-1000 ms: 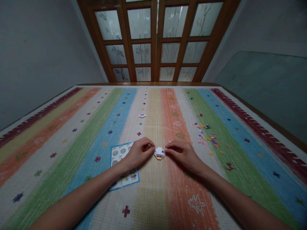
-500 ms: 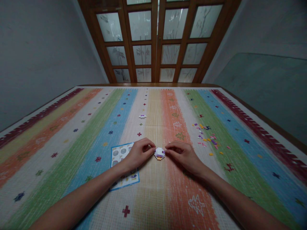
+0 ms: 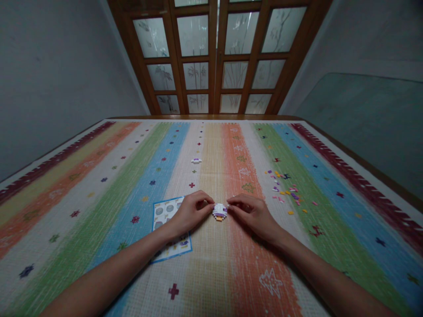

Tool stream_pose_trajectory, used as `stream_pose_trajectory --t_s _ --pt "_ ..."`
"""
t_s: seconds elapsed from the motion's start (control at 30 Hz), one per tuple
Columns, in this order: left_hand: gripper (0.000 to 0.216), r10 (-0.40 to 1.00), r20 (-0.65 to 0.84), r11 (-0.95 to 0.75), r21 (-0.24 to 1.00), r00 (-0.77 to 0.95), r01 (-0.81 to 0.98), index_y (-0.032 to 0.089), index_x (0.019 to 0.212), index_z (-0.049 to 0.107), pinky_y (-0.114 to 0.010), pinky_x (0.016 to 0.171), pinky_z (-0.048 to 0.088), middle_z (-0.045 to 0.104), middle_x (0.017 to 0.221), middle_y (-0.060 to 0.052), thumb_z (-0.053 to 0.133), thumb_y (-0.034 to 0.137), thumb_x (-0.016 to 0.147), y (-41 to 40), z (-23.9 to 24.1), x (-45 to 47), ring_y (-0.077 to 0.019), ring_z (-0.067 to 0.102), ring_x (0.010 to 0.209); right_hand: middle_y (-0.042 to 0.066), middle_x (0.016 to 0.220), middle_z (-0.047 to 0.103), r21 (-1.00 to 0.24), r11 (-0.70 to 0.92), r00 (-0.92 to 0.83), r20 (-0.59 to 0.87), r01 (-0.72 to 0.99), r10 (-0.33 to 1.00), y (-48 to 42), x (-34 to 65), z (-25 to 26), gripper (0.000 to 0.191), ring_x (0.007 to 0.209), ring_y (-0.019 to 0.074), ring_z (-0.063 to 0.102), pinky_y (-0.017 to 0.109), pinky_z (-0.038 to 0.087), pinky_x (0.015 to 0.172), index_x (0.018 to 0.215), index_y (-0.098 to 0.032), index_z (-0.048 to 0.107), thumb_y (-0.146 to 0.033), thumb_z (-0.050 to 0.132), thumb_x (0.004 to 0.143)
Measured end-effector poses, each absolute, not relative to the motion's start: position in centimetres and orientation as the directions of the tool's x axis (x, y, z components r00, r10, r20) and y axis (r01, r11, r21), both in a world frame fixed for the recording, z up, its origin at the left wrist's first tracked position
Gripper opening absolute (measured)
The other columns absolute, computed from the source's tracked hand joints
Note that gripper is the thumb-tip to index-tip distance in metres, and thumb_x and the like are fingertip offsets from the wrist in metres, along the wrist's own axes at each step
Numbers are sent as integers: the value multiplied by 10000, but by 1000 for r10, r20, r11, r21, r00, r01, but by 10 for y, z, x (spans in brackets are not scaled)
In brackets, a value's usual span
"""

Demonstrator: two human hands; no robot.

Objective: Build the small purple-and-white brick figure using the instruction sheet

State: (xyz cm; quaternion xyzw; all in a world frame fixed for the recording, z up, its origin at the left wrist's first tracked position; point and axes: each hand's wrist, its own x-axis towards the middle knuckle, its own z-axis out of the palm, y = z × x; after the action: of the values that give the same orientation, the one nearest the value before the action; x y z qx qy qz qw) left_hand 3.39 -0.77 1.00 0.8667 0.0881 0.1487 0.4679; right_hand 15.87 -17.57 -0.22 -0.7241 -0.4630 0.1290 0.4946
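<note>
A small rounded build of toy bricks, white with purple and an orange-yellow bit at its near edge, sits on the striped tablecloth between my hands. My left hand has thumb and forefinger pinched at its left edge. On the opposite side, the fingertips of my right hand are drawn together at its right edge. Whether a tiny loose brick is also between those fingers is too small to tell. Under my left hand and wrist lies a blue-bordered printed sheet with pictures of round grey shapes, partly covered.
Loose small bricks in yellow, pink, purple and white are scattered to the right of my right hand. Farther back stands a small white and purple brick piece. Wooden doors with glass panes rise beyond the table's far edge.
My right fingertips have shifted very slightly at the build's right edge. My left hand and everything else look the same.
</note>
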Motion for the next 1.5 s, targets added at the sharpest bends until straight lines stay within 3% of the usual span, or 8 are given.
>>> stream_pose_trajectory --t_s 0.23,0.67,0.9,1.03,1.5 --pt "85 286 189 -542 840 939 -3 152 765 648 -264 626 406 623 738 -32 597 208 804 -8 7 35 -135 532 674 53 814 690 -810 -39 509 330 586 795 -175 159 2 97 756 169 627 329 512 696 849 -200 683 -224 598 810" --pt "92 285 179 -556 831 942 10 154 761 648 -255 610 408 619 725 -28 587 209 803 -12 14 32 -131 524 654 47 843 711 -803 -5 425 310 596 850 -175 159 2 157 784 161 641 309 502 733 863 -208 702 -202 546 849" --pt "64 247 191 -576 817 950 -15 161 797 669 -275 674 446 640 793 -42 609 184 791 -12 15 35 -151 571 742 31 785 714 -840 -78 502 243 536 830 -175 156 2 117 721 160 641 300 500 704 801 -207 690 -197 575 817" --pt "77 197 204 -598 800 959 -48 174 829 685 -282 714 456 650 814 -46 621 205 800 -14 15 40 -158 590 786 30 758 688 -843 -12 484 297 538 823 -172 156 3 113 724 161 625 294 490 690 768 -202 685 -198 580 809" --pt "79 171 248 -642 762 954 -83 168 754 658 -285 675 438 626 753 -39 617 211 806 -25 20 45 -157 565 735 32 739 680 -892 -72 553 212 447 806 -172 156 -3 116 691 156 604 284 479 646 768 -194 685 -245 586 800"
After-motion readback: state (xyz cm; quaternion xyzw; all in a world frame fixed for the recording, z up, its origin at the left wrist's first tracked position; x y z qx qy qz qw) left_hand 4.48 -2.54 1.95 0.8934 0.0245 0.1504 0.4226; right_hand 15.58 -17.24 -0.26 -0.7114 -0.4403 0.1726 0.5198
